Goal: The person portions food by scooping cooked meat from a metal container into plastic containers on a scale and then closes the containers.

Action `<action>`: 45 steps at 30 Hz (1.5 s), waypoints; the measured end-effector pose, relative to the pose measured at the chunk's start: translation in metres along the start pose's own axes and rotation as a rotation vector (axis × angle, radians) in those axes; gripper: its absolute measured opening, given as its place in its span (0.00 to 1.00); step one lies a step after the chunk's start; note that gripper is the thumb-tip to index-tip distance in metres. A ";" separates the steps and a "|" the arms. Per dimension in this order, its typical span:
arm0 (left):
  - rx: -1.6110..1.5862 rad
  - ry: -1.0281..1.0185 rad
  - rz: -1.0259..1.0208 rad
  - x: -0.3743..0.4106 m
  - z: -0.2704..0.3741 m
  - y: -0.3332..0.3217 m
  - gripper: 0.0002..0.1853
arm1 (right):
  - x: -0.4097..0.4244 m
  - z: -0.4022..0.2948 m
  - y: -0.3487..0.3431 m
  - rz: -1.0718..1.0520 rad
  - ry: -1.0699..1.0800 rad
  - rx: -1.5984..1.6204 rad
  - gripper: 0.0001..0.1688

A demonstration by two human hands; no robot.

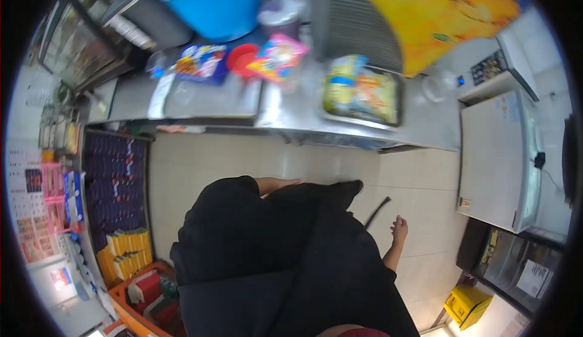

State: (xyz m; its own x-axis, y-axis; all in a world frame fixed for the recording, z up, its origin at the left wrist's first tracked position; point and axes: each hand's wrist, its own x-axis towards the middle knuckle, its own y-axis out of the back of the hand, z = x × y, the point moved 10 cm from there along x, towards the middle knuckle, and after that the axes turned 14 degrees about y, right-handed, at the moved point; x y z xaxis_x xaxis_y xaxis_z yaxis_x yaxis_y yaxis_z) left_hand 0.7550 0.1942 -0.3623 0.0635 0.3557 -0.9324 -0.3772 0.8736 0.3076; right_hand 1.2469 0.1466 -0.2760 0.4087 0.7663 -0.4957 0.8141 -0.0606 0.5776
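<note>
My left hand (pixel 288 182) is low in front of my black apron (pixel 282 246), which hides most of it; what its fingers do is not visible. My right hand (pixel 399 228) hangs off my right side over the tiled floor, fingers loosely bent, with nothing seen in it. A black strap (pixel 377 211) sticks out between the apron and that hand, apart from the fingers. Ahead of me runs a stainless steel counter (pixel 291 114). On it a metal tray (pixel 360 120) holds plastic food packets (pixel 375 95). Both hands are away from the counter.
A blue bucket (pixel 214 9), a red bowl (pixel 243 59), a pink packet (pixel 278 57) and a blue packet (pixel 202 63) stand or lie on the counter. A white chest-like appliance (pixel 492 164) is at right, above a yellow bin (pixel 467 305). An orange crate (pixel 145 309) stands lower left.
</note>
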 end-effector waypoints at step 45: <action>-0.494 -0.221 0.551 0.341 0.920 0.855 0.24 | 1.212 -0.603 0.168 -0.783 0.900 -0.310 0.14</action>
State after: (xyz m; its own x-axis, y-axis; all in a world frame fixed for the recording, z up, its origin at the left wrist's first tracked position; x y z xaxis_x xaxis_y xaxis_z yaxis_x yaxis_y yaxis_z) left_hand 1.3040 1.3681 -0.2429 -0.0895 0.7994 -0.5941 -0.7733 0.3201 0.5473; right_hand 1.6306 1.4512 -0.3887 -0.6753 0.7026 -0.2246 0.5290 0.6735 0.5163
